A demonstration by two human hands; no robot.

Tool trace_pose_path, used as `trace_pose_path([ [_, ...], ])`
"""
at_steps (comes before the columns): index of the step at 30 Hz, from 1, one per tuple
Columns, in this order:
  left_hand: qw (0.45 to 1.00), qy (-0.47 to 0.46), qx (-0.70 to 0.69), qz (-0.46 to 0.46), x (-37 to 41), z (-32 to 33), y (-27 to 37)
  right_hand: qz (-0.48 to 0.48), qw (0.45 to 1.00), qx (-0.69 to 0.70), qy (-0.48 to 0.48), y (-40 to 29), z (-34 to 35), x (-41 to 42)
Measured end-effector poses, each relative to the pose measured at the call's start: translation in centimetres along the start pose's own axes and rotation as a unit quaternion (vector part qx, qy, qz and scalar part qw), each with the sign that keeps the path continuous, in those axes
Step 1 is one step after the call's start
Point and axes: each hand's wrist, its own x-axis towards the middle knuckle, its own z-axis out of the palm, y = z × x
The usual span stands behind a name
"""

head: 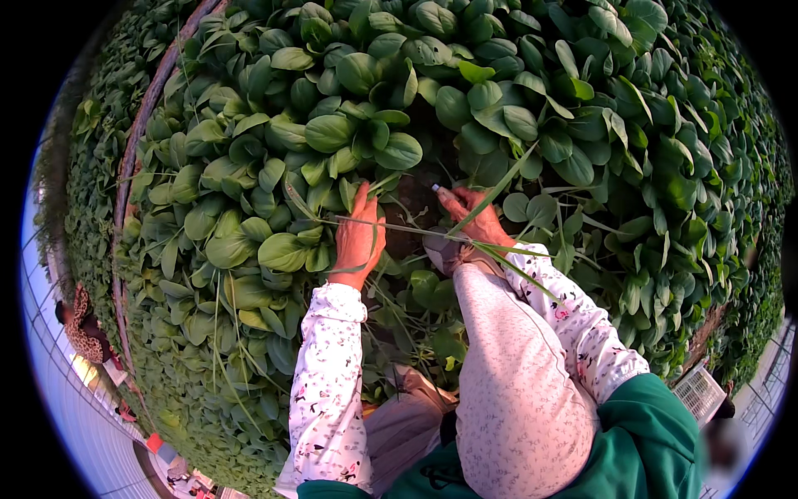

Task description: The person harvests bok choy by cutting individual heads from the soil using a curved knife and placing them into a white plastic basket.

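Observation:
My left hand point(361, 234) reaches in among leafy green plants that look like bok choy point(283, 251). Its fingers are beside a thin pale stem point(384, 181), and whether they grip it is hidden. My right hand point(477, 215) is to the right across a small patch of dark soil point(414, 199), its fingers curled. A small pale-tipped object point(436, 187) sticks out at its fingertips; what it is cannot be made out. Long grass blades point(405, 229) lie across both hands and the right wrist. Just below the right hand is my shoe point(441, 249).
Dense plants surround me on all sides. A narrow dark strip, perhaps a hose point(134, 137), runs along the left. A white plastic crate point(699, 393) stands at the lower right. Another person point(84, 327) is at the far left, near the greenhouse wall point(81, 430).

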Motion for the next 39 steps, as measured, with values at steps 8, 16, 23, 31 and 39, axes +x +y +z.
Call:
trace_pose_path([
  [8, 1.000, 0.012, 0.001, -0.010, 0.4, -0.1, 0.2, 0.019, 0.997, -0.053, -0.057, -3.0, -0.5, -0.4],
  [16, 0.986, 0.049, -0.148, -0.054, -2.5, -4.3, 5.5, 0.061, 0.995, 0.035, -0.077, -2.8, -3.3, -3.1],
  [23, 0.991, 0.047, -0.123, -0.002, -6.5, -1.9, 8.2, 0.102, 0.973, 0.173, -0.114, -5.1, -1.2, -2.5],
  [31, 0.994, 0.090, 0.024, 0.061, -2.1, 1.2, 10.3, 0.097, 0.950, 0.288, -0.065, -3.0, -0.6, -3.2],
  [39, 0.992, 0.004, 0.004, -0.127, -1.5, 5.4, 5.8, 0.062, 0.990, 0.128, 0.012, -3.3, -4.1, -2.6],
])
